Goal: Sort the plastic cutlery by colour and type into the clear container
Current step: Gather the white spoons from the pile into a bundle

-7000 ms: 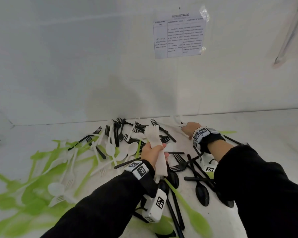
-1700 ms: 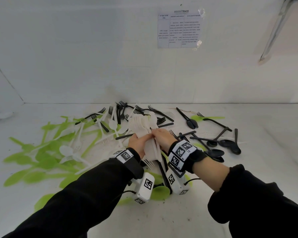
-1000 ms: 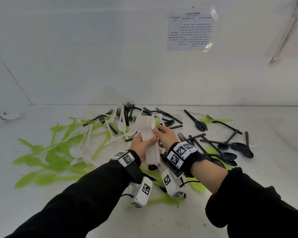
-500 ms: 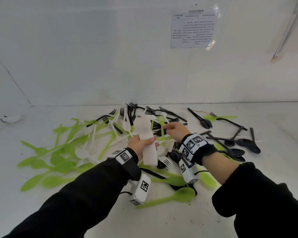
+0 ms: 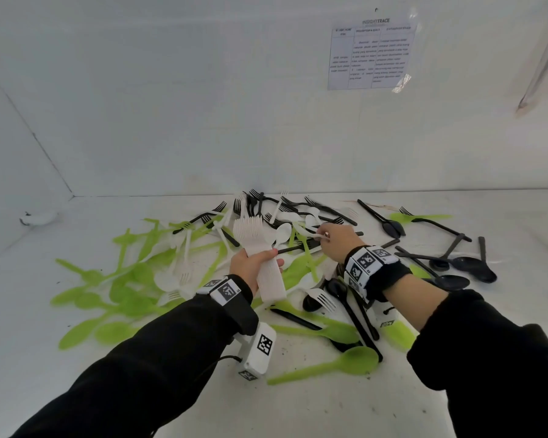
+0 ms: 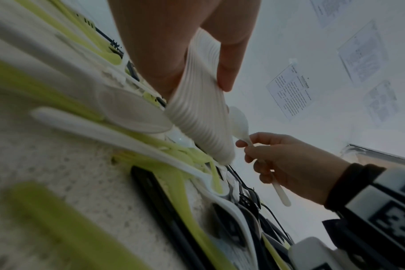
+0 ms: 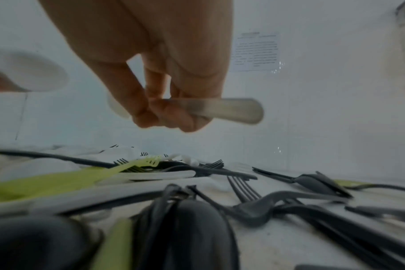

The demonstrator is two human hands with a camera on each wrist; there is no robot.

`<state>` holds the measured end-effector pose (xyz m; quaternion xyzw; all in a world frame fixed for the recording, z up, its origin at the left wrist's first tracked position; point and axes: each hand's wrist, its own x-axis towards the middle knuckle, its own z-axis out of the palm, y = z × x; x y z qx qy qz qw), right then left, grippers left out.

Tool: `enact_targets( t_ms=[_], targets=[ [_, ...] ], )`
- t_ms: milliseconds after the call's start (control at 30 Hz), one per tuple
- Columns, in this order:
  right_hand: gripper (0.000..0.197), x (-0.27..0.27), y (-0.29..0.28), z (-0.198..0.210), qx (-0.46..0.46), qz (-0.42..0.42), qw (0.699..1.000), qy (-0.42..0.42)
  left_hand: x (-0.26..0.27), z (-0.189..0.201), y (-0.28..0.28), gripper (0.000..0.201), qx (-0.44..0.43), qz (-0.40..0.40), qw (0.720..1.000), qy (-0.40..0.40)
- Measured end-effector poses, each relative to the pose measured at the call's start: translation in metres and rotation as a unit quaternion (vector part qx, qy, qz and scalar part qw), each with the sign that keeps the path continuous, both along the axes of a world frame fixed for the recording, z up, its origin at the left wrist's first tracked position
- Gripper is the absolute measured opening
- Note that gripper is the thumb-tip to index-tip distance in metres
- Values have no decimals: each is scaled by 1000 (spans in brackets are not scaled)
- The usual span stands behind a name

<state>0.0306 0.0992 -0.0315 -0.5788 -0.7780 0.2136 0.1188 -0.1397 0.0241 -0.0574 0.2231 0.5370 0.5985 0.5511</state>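
Head view, centre frame: left hand (image 5: 253, 267) wrapped round stacked white forks (image 5: 257, 257), tines up. Just right and farther, right hand (image 5: 339, 240) pinching white spoon (image 5: 282, 233), bowl toward the stack, handle running right. Beyond, mixed pile (image 5: 298, 216). Container unseen here; possibly the clear edge at the left wrist view's right margin. Handle end plain only in wrist views.

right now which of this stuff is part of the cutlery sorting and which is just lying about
Part of the job:
- stack of white forks in the left hand
- white spoon in the right hand
- green spoons, black spoons and black forks

Just there:
- printed sheet
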Motion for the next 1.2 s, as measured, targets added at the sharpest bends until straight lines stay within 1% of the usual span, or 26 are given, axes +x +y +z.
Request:
enact_targets(
  t_ms=[33, 133, 200, 233, 300, 400, 467, 567, 600, 667, 700, 733, 767, 800, 867, 900, 933, 967, 1000, 1067, 1133, 1167, 1200],
  targets=[
    [23, -1, -2, 0, -13, 25, 1000, -5, -1, 0, -1, 28, 0, 4, 1000, 1],
    [23, -11, -16, -2, -71, 110, 989, -72, -5, 1, -4, 27, 5, 10, 1000, 6],
    [34, -19, -23, -7, -93, 134, 983, -88, -7, 1, -6, 19, 5, 10, 1000, 9],
    [38, -23, -24, -10, -103, 137, 981, -88, -8, 2, -7, 15, 5, 11, 1000, 11],
    [35, -29, -26, -14, -118, 144, 978, -94, -10, 3, -9, 13, 5, 15, 1000, 15],
    [34, -34, -26, -14, -94, 140, 978, -123, -13, 2, -13, 9, 9, 23, 1000, 19],
    [29, -35, -26, -15, -78, 126, 981, -126, -15, 2, -15, 9, 12, 27, 999, 13],
    [22, -34, -26, -16, -87, 78, 988, -96, -15, 3, -20, 11, 14, 31, 999, 9],
    [24, -33, -26, -15, -80, 56, 992, -83, -15, 2, -22, 13, 13, 33, 999, 8],
    [42, -31, -24, -14, -65, -3, 997, -47, -14, 1, -24, 24, 12, 39, 999, 5],
    [42, -31, -22, -13, -59, -30, 998, -20, -14, 0, -25, 27, 11, 40, 999, 5],
    [32, -31, -20, -11, -56, -48, 997, 14, -14, 0, -26, 27, 12, 39, 999, 6],
    [19, -32, -18, -10, -57, -55, 996, 49, -13, 0, -27, 25, 13, 37, 999, 8],
    [15, -32, -14, -9, -53, -52, 994, 82, -14, -1, -27, 22, 14, 34, 999, 10],
    [15, -33, -10, -3, -55, -32, 987, 150, -14, -1, -29, 17, 15, 32, 999, 13],
    [19, -34, -8, 0, -59, -22, 981, 186, -15, -2, -29, 17, 16, 33, 999, 13],
    [23, -34, -8, 2, -65, -11, 977, 201, -15, -2, -29, 17, 16, 33, 999, 12],
    [25, -34, -6, 4, -61, 3, 979, 196, -16, -2, -29, 17, 16, 33, 999, 11],
    [28, -34, -5, 4, -48, 19, 985, 166, -17, -2, -29, 17, 17, 33, 999, 9],
    [36, -33, 1, 2, -26, 54, 995, 83, -18, -2, -29, 18, 14, 39, 999, 5],
    [46, -31, 5, 0, -22, 72, 997, 2, -20, -3, -28, 18, 10, 49, 999, 3],
    [42, -31, 9, -3, -14, 86, 995, -51, -20, -3, -28, 18, 9, 55, 998, 2],
    [31, -32, 10, -5, -11, 98, 990, -98, -21, -3, -27, 19, 8, 60, 998, -1]
  ],
)
